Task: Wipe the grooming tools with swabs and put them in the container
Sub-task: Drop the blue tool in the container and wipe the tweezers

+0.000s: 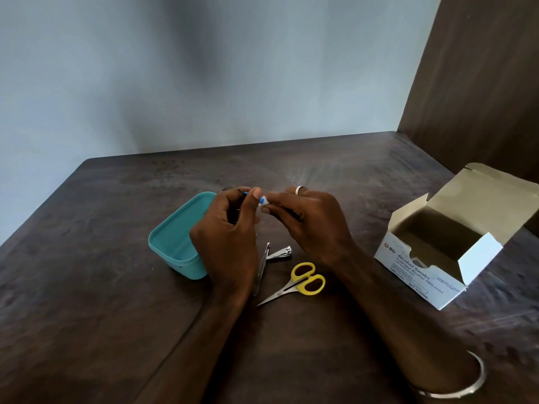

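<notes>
Now both hands are lifted a little above the middle of the dark wooden table (pixel 87 287), close together, almost touching each other. The left hand (pixel 226 228) has its fingers curled, and between the thumb and the fingertips it pinches a thin small tool with a blue part (pixel 246 193); what kind of tool it is, I cannot tell, because the hand covers most of it. The right hand (pixel 309 220) is curled as well and pinches a small white swab (pixel 264 202) against the end of this tool. This hand has a ring (pixel 299 189) on one finger, and a metal bangle (pixel 455 383) is around the right wrist near the front edge of the table.

Just to the left of the left hand stands the teal container (pixel 172 243), without lid, partly hidden by the hand. What lies inside it I cannot see well.

Below the hands, toward the front edge, three tools lie on the table: a metal nail file (pixel 262 266) beside the left wrist, a nail clipper (pixel 281 253) touching or almost touching its top, and small scissors with yellow handles (pixel 297 282), closed, with the points turned to the left front.

Near the right edge of the table stands a white cardboard box of alcohol swabs (pixel 420 272), its flaps open.
</notes>
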